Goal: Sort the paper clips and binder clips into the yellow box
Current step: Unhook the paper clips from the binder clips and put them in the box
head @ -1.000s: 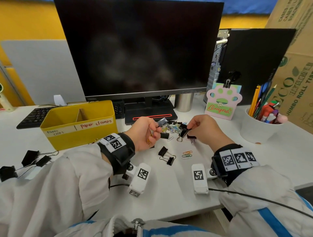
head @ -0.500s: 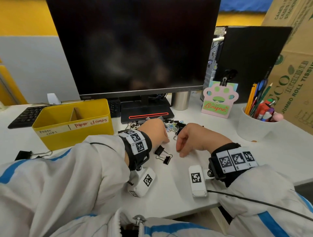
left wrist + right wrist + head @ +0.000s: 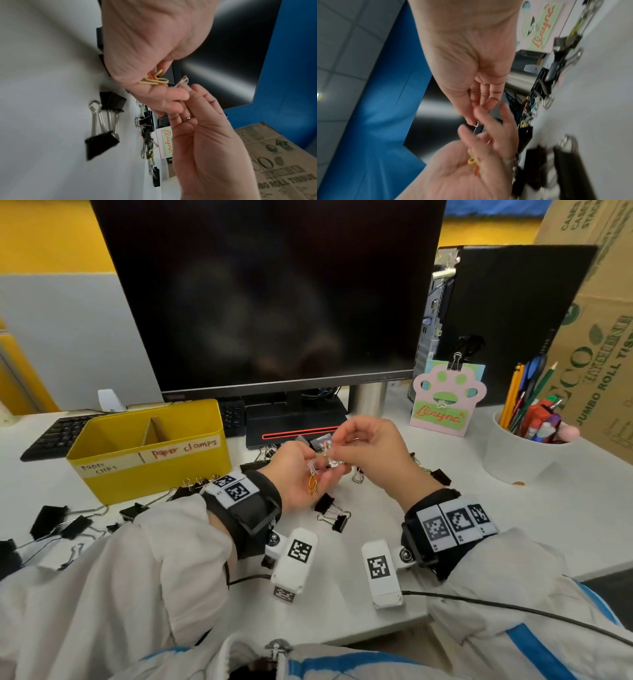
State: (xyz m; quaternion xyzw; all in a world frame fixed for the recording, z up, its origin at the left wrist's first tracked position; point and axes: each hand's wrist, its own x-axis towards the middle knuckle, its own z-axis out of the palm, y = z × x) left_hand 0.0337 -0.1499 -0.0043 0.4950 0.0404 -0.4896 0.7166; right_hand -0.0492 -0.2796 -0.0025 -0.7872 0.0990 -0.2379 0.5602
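Observation:
My left hand (image 3: 317, 470) is raised above the desk with its palm turned up. It cups yellow and orange paper clips (image 3: 154, 80) in its curled fingers. My right hand (image 3: 334, 455) pinches a white paper clip (image 3: 476, 123) between thumb and forefinger, right at the left hand's fingertips. The yellow box (image 3: 150, 450) stands to the left, split into compartments labelled "paper clips" and "paper clamps". Both look empty from here. Two black binder clips (image 3: 334, 513) lie on the desk below my hands. More clips (image 3: 263, 455) are piled behind them.
A monitor (image 3: 267, 296) stands right behind the hands, with a keyboard (image 3: 58, 433) behind the box. Several black binder clips (image 3: 61, 525) lie at the left edge. A paw-shaped card (image 3: 442, 402), a white pen cup (image 3: 520, 453) and cardboard boxes (image 3: 603, 344) fill the right.
Half a second ago both hands were down on the desk at the clip pile. Now they are raised, and the right hand holds a white paper clip against the left hand.

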